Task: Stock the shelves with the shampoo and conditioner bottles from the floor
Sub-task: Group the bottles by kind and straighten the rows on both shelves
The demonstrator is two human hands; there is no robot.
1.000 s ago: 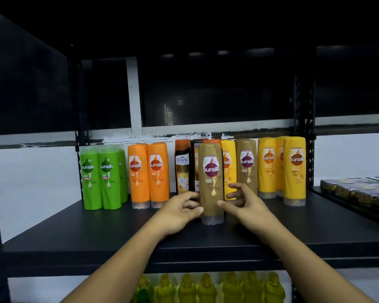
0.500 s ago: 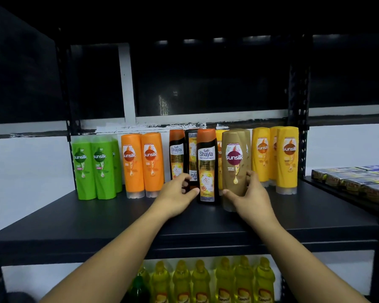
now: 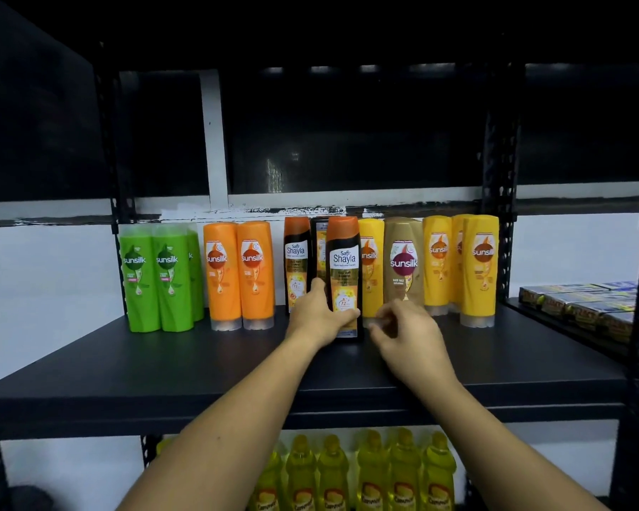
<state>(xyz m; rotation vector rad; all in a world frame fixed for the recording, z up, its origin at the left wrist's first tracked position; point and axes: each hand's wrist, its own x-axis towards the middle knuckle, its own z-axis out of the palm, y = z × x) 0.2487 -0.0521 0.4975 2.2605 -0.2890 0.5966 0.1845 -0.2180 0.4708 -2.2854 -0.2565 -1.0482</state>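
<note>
On the black shelf (image 3: 163, 363), carries one upright row along the back: green bottles (image 3: 152, 278) at the left, orange bottles (image 3: 240, 274) next, then rear Shayla bottles (image 3: 296, 260), a brown bottle (image 3: 403, 260) and yellow bottles (image 3: 476, 267) at the right. Forward of that row, places the front Shayla bottle (image 3: 344, 267) upright, base on the shelf, just ahead of its twins. Looks like smooth, stiff plastic, tall and narrow, probably full and fairly weighty, so apt to tip and to slide out of a loose hold. Best taken low on the body, squeezed across both sides, base kept down while sliding back. Held low by the left grip (image 3: 316, 319), fingers curled round the left side, thumb across the label. Just beside the base, leaves the right grip (image 3: 406, 333) loosely curled, holding nothing, slightly blurred.
</note>
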